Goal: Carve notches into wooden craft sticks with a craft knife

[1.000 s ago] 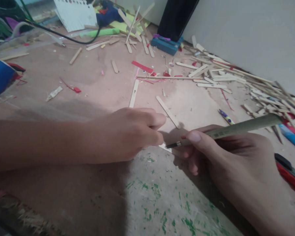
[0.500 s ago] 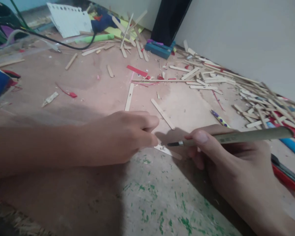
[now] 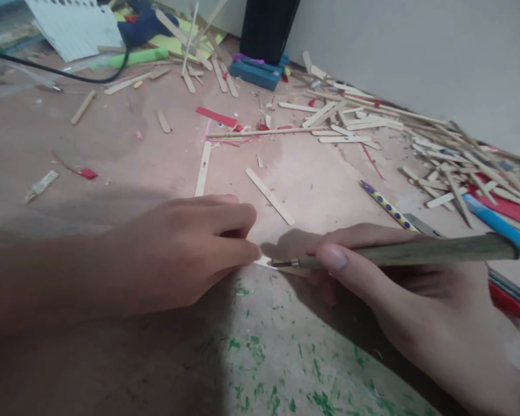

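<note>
Your right hand works the metal tip of a carving tool at a thin wooden stick.
Your right thumb and fingers are clamped on the tool's handle, its tip appearing to meet the stick; your left hand is at the stick's 9 o'clock end, fingers curled together and thumb at the wood, though you cannot tell whether they pinch or only press; from the tip, a loose stick lies at 12 o'clock, a stick with a hole at 11, a dotted pen-like tool at 2, a heap of sticks farther out at 2, and green marks at 6.
</note>
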The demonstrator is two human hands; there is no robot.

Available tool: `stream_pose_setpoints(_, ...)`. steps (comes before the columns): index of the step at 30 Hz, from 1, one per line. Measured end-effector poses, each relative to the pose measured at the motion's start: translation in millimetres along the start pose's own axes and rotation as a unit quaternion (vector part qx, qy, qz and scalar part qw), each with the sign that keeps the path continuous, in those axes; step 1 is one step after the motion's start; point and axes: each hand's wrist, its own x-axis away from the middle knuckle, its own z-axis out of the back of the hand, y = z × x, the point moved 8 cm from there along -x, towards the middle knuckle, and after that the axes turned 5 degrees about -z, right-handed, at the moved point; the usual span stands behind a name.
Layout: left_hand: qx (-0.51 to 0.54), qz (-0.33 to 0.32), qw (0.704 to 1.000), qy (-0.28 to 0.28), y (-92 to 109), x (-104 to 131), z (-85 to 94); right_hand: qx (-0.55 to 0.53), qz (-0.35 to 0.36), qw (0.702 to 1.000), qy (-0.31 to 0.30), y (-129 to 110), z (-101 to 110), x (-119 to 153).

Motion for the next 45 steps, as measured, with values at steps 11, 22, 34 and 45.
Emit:
stream_pose_setpoints(11, -0.023, -0.015, 1.000, -0.009, 0, 0, -1.9, -0.003, 0.038, 0.999, 0.009, -1, 1, 2)
stream_pose_setpoints(22, 0.003, -0.017, 1.000, -0.004, -1, 0, 0.7, 0.009, 0.054, 0.998, -0.033, -8, -6, 6)
stream_pose_setpoints(34, -0.009, 0.001, 1.000, 0.005, 0, -2, 0.1, -0.100, -0.087, 0.989, -0.061, 13, -15, -7)
stream_pose_setpoints(45, 0.021, 0.012, 1.000, 0.006, -5, -3, -1.1, -0.068, -0.015, 0.997, -0.017, -1, -3, -6)
